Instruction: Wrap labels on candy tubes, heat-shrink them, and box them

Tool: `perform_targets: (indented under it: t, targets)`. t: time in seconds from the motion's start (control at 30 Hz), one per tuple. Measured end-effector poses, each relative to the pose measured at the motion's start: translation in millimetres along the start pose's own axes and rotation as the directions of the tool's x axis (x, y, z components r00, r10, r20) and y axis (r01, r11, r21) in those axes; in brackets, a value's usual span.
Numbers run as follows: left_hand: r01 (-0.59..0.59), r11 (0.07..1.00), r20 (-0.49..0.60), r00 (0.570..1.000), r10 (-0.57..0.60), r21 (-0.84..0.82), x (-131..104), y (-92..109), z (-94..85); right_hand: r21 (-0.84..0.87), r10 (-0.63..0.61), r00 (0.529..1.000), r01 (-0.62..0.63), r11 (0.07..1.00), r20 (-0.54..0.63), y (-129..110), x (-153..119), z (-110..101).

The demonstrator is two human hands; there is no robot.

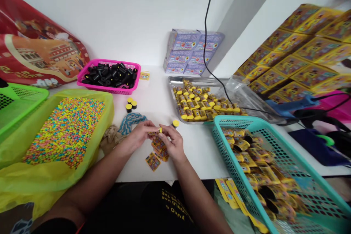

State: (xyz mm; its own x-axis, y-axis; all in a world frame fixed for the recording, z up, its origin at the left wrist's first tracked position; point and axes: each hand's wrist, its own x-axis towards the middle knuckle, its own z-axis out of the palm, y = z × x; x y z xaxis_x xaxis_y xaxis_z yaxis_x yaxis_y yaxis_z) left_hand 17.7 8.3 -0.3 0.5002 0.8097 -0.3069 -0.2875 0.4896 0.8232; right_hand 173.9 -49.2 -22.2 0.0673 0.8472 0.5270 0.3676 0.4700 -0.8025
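Both hands meet over the white table. My left hand is closed on one end of a small yellow-capped canister with a printed wrapper. Its other end, with the yellow cap, is pinched by my right hand. Beneath the hands lies a loose pile of printed orange wrappers, with one wrapper nearer the table's front edge. A black canister with a yellow lid stands just beyond my right hand. Several similar ones stand farther back on the left.
Candies fill a yellow-lined tub at left. A pink basket holds black canisters. A metal tray and teal basket hold wrapped canisters at right. Purple boxes, stacked yellow boxes, a hanging cable and cloths also show.
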Motion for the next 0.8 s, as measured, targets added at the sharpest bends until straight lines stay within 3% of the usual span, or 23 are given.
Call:
perform_targets:
  t: [0.33, 0.53, 0.7, 0.8]
  targets:
    - [0.101, 0.985, -0.022, 0.994, -0.105, -0.142, -0.1, -6.9, 8.9, 0.054, 0.016, 0.997, -0.02, 0.998, 0.07, 8.2, 3.9, -7.2]
    - [0.035, 0.998, -0.026, 0.999, -0.036, -0.056, -1.0, -11.1, 9.1, 0.018, -0.026, 0.995, 0.024, 1.0, 0.095, 4.8, 3.7, -5.6]
    - [0.056, 0.998, 0.005, 0.998, -0.056, -0.029, -1.7, -5.5, 8.4, 0.098, 0.118, 0.993, -0.118, 0.988, -0.003, 7.9, 0.5, -1.9]
    - [-0.007, 0.999, 0.004, 1.0, 0.007, -0.044, -4.2, -4.3, 10.8, 0.151, 0.171, 0.985, -0.165, 0.975, -0.027, 7.8, -1.7, 2.0]
